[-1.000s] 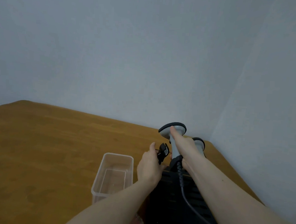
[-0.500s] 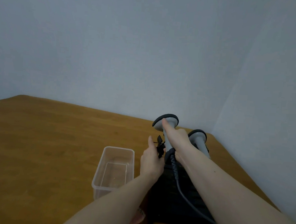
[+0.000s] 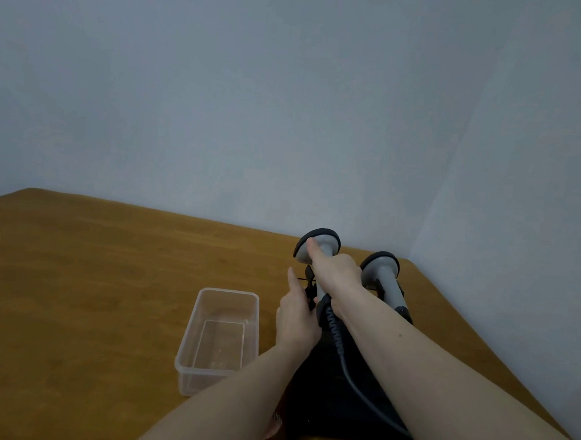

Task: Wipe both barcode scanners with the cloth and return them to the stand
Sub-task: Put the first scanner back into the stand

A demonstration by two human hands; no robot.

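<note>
Your right hand (image 3: 337,273) is wrapped round the handle of the near barcode scanner (image 3: 317,252), index finger laid along its head. Second scanner (image 3: 382,273) sits in the black stand (image 3: 326,385) just right of that hand, untouched. Your left hand (image 3: 296,317) rests against the stand's left side, fingers mostly straight; whether it holds anything, can't tell. Clear plastic container (image 3: 220,338) just left of it. Coiled cable (image 3: 335,331) runs under your right forearm.
</note>
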